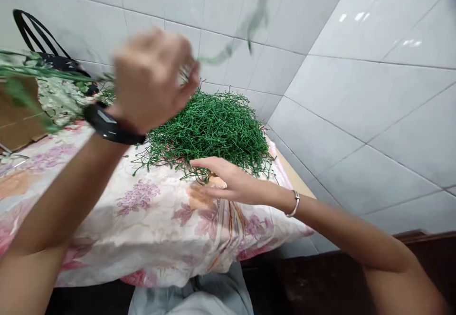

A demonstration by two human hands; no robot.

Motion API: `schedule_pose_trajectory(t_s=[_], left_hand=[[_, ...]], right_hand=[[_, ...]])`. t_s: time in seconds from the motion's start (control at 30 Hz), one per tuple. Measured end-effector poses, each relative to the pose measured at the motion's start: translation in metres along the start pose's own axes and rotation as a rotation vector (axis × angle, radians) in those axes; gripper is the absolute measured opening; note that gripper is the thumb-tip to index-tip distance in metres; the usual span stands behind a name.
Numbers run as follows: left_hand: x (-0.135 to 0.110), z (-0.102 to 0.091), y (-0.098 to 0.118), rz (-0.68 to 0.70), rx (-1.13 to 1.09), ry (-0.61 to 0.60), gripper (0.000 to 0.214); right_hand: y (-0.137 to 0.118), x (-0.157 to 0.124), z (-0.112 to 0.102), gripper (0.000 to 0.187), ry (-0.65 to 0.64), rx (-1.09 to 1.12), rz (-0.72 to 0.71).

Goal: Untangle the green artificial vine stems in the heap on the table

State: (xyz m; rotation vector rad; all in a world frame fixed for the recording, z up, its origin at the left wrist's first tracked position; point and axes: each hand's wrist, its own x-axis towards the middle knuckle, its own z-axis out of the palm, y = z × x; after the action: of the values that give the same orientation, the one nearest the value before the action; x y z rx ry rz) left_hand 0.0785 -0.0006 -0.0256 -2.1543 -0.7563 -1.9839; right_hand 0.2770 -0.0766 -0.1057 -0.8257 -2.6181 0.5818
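Observation:
My left hand (151, 77) is raised above the table, blurred by motion, its fingers pinched on a thin green strand (249, 25) that trails up and to the right. A black watch sits on that wrist. My right hand (223, 179) hovers low over the floral tablecloth (142, 220), fingers stretched out and apart, holding nothing, just in front of a heap of wiry green plastic strands (213, 127). A silver bracelet circles the right wrist.
Leafy artificial greenery (46, 91) and a cardboard box (17, 115) lie at the table's left. A black chair back (35, 34) stands behind them. White tiled walls (374, 91) close in behind and to the right.

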Motion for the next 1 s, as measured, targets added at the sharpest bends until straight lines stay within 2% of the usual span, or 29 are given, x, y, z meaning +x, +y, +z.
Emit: schedule_pose_trajectory(t_s=[0.07,0.1,0.17,0.23,0.33,0.47,0.53,0.63,0.7,0.83,0.9,0.93,0.97,1.0], left_hand=[[-0.017,0.033,0.018,0.289,0.232,-0.195,0.024],[-0.027,0.049,0.027,0.460,0.367,-0.299,0.024],[-0.043,0.075,0.044,0.649,0.450,-0.386,0.023],[-0.052,0.092,0.058,0.677,0.465,-0.448,0.023],[-0.055,0.101,0.070,0.682,0.434,-0.514,0.020],[-0.052,0.101,0.075,0.689,0.422,-0.578,0.017],[-0.051,0.101,0.075,0.682,0.428,-0.618,0.018],[-0.052,0.099,0.074,0.679,0.417,-0.676,0.018],[-0.054,0.095,0.071,0.689,0.391,-0.700,0.018],[-0.065,0.083,0.058,0.754,0.372,-0.741,0.014],[-0.072,0.076,0.051,0.806,0.409,-0.778,0.012],[-0.076,0.073,0.049,0.834,0.427,-0.796,0.013],[-0.080,0.071,0.048,0.858,0.439,-0.812,0.014],[-0.084,0.069,0.048,0.879,0.442,-0.823,0.015]], right_hand=[[-0.006,0.000,0.013,0.083,0.079,0.375,0.117],[-0.009,0.001,0.021,0.091,0.140,0.548,0.146],[-0.011,0.005,0.034,0.089,0.210,0.797,0.185],[-0.012,0.009,0.042,0.071,0.224,0.949,0.230],[-0.009,0.012,0.045,0.049,0.244,1.072,0.252],[-0.007,0.014,0.040,0.043,0.289,1.173,0.142],[-0.008,0.014,0.039,0.041,0.316,1.206,0.146],[-0.009,0.013,0.038,0.044,0.348,1.189,0.190],[-0.009,0.011,0.038,0.045,0.302,1.145,0.253],[-0.018,-0.004,0.028,0.045,0.005,0.916,0.413],[-0.032,-0.015,0.017,0.030,-0.129,0.691,0.403],[-0.040,-0.020,0.011,0.019,-0.130,0.548,0.360],[-0.049,-0.025,0.006,0.014,-0.072,0.407,0.318],[-0.057,-0.029,0.002,0.016,-0.003,0.301,0.257]])
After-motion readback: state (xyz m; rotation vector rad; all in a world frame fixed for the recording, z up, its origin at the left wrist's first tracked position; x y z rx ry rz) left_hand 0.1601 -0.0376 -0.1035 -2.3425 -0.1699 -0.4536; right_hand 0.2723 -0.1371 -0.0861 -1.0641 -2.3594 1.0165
